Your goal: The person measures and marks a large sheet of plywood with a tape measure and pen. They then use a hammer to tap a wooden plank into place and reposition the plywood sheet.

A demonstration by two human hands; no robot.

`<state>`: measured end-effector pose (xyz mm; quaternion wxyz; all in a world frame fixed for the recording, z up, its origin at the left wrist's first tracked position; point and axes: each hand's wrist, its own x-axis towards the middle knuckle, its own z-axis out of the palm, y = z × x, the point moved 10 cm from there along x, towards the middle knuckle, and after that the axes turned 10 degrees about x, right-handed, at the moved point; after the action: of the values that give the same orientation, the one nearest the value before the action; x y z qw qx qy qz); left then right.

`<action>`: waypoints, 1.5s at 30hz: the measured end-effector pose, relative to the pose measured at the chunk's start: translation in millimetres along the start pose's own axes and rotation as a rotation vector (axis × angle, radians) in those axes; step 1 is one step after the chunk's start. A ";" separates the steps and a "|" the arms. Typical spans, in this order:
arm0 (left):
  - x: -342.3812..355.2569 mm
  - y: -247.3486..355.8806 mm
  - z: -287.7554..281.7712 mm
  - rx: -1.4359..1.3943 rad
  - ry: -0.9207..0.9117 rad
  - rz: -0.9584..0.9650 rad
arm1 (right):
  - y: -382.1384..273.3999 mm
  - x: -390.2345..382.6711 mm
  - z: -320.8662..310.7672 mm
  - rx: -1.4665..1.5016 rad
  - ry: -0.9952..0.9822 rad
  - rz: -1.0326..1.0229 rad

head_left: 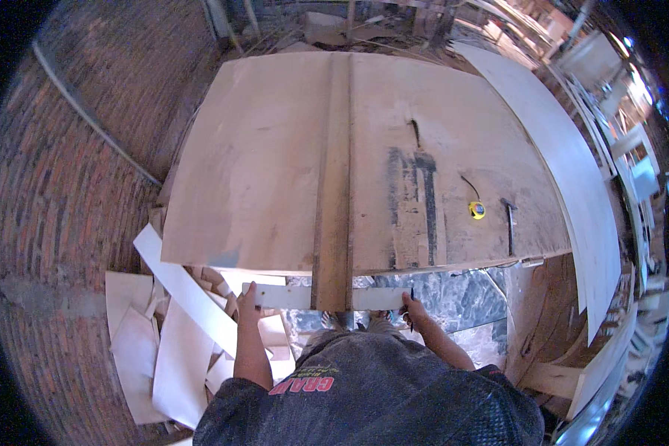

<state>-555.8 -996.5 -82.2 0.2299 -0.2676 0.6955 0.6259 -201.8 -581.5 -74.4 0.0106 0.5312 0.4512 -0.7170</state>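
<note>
So, left hand pinched one end of a pale strip, right hand gripped the other; long plank crossed its middle.

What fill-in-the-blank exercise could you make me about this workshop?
In colour, the tape measure is mostly ____.
The wall on the left is built of ____.
The left hand grips one end of the pale crosspiece; the other end is in the ____ hand.
Missing words: yellow; bricks; right.
</note>
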 end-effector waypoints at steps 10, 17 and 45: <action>-22.6 36.4 -30.9 0.143 0.059 0.060 | 22.8 -2.3 19.6 0.146 0.017 0.063; 27.5 20.1 -76.5 -0.170 0.073 -0.028 | 14.1 6.4 101.8 0.099 -0.058 0.023; -96.4 130.7 18.6 0.967 0.806 0.780 | -142.8 -22.5 19.6 -0.787 -0.060 -0.435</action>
<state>-570.0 -960.3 76.6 -0.1901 -0.0789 0.9687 0.1390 -277.4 -520.2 34.3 0.0738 0.3586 0.7901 -0.4916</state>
